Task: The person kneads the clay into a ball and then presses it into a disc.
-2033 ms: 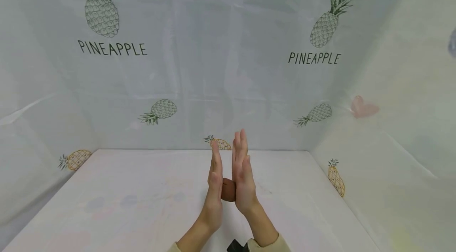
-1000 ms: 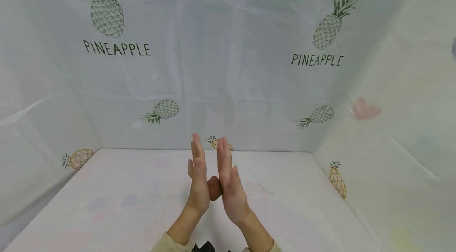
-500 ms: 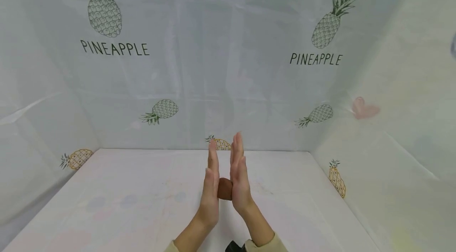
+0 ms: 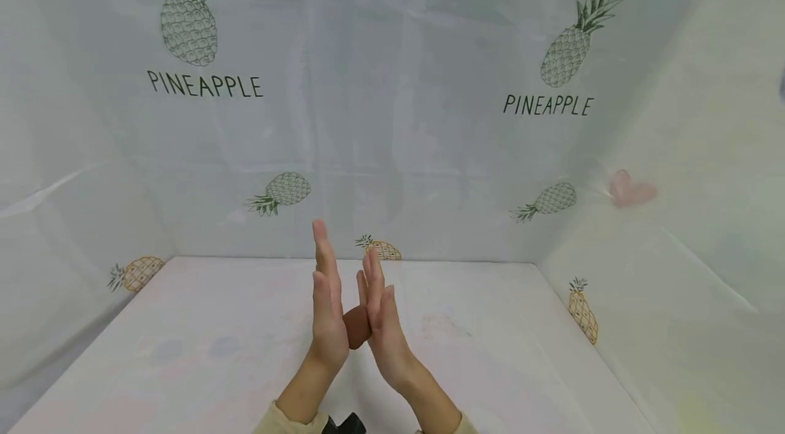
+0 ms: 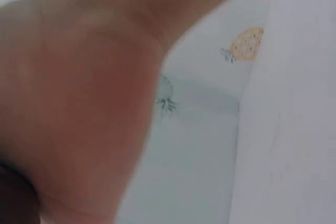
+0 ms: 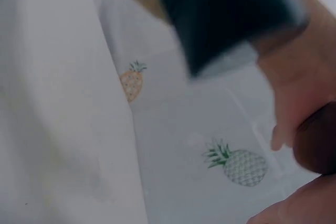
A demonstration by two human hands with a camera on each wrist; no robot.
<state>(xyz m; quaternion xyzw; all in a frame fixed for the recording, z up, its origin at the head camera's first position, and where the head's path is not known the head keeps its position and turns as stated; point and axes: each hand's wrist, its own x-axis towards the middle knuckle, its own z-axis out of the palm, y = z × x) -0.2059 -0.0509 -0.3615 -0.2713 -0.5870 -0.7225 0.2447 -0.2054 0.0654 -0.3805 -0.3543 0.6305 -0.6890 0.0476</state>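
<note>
Overhead, in the head view, a brown lump (image 4: 357, 326) is seen pressed between the flat palms of the left hand (image 4: 328, 311) and the right hand (image 4: 381, 318), whose fingers are held straight and point upward, above the white counter (image 4: 184, 352). The lump is kept in place by palm pressure alone; should that pressure be eased or the palms be slid too far apart, the lump is judged likely to drop to the counter. Too hard a press is judged likely to flatten it.

From the left wrist, the heel of the left hand (image 5: 79, 103) fills most of the frame, blurred, and a dark edge of the lump (image 5: 16, 198) is glimpsed at the lower left corner.

From the right wrist, the lump (image 6: 317, 140) is seen at the right edge against a fingertip (image 6: 283, 135) of the opposing palm; a blurred black band (image 6: 226, 14) crosses the top, and a pineapple-printed sheet (image 6: 236, 166) lies behind.
</note>
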